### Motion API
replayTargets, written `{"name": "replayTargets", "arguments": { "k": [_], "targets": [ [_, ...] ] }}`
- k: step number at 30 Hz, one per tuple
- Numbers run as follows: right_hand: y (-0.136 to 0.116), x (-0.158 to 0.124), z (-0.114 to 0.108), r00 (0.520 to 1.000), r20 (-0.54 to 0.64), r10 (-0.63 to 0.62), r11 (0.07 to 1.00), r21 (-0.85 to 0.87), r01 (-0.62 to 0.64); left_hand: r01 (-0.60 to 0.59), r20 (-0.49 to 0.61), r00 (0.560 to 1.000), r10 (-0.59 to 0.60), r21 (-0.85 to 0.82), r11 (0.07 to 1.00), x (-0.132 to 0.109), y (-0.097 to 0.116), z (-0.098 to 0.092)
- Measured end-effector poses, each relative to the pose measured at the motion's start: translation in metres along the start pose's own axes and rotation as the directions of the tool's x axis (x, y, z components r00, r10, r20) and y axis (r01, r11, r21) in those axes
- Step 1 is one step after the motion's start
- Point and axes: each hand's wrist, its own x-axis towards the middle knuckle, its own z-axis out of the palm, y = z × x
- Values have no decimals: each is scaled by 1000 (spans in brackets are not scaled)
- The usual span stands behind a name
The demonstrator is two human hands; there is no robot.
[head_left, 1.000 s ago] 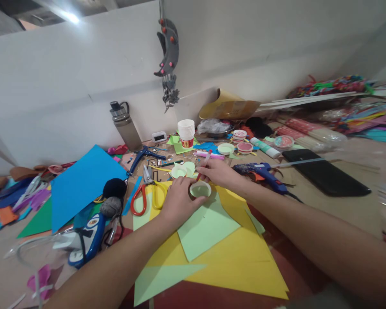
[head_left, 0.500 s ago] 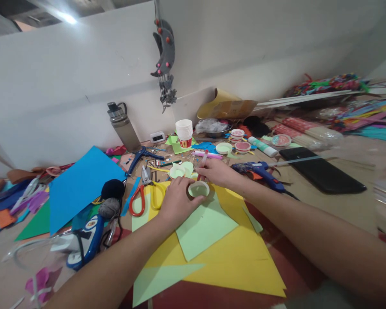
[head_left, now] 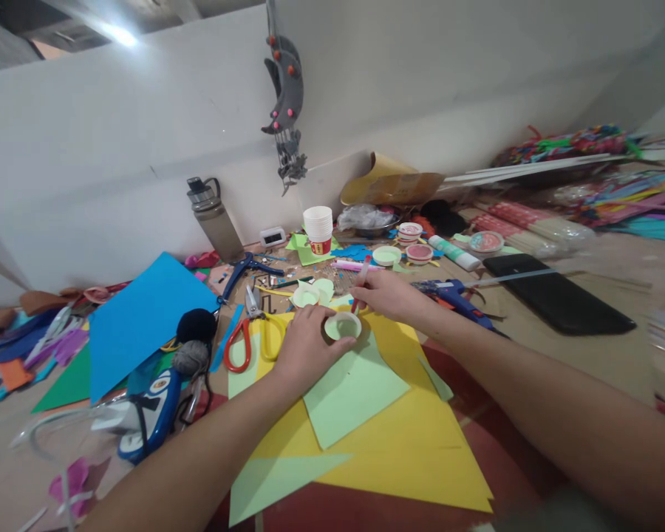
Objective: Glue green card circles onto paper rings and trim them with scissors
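My left hand (head_left: 309,341) curls its fingers and thumb around a small round ring (head_left: 343,313), pressing it on a pale green paper sheet (head_left: 348,399). Green paper shows through the ring's opening. A red pen (head_left: 364,267) is pinched in my right hand (head_left: 385,294), its tip at the ring's far right edge. Beneath the green sheet lie yellow sheets (head_left: 410,451). Close to my left hand are scissors with one red and one yellow handle (head_left: 238,355). Cut pale green pieces (head_left: 324,288) lie just beyond the ring.
To the left are blue card (head_left: 144,325), yarn balls and a blue-and-white tool (head_left: 158,421). A bottle (head_left: 216,222) and stacked paper cups (head_left: 318,229) stand at the back. A blue glue gun (head_left: 459,299) and black phone (head_left: 559,295) lie on the right.
My right hand has shifted slightly right with the red pen, moving along the ring's far edge. My left hand and the ring have stayed in place.
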Motion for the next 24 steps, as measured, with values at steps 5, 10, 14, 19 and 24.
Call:
{"name": "replayTargets", "arguments": {
  "k": [5,10,14,19,24],
  "targets": [
    [-3,-2,-1,999,-50,-14,999,32,15,13,-4,1000,-13,-18,1000,0,0,0],
    [-4,-3,2,996,-79,-28,998,55,32,9,-4,1000,-9,-18,1000,0,0,0],
    [-4,-4,2,995,-93,-28,998,54,33,3,-11,1000,-4,-23,1000,0,0,0],
    [-5,-4,1,994,-105,-31,998,47,36,9,-15,1000,-10,-35,999,1,-1,1],
    [-4,-3,-2,994,-105,-41,998,47,47,40,0,999,-40,-90,995,1,-1,-1]
  ]
}}
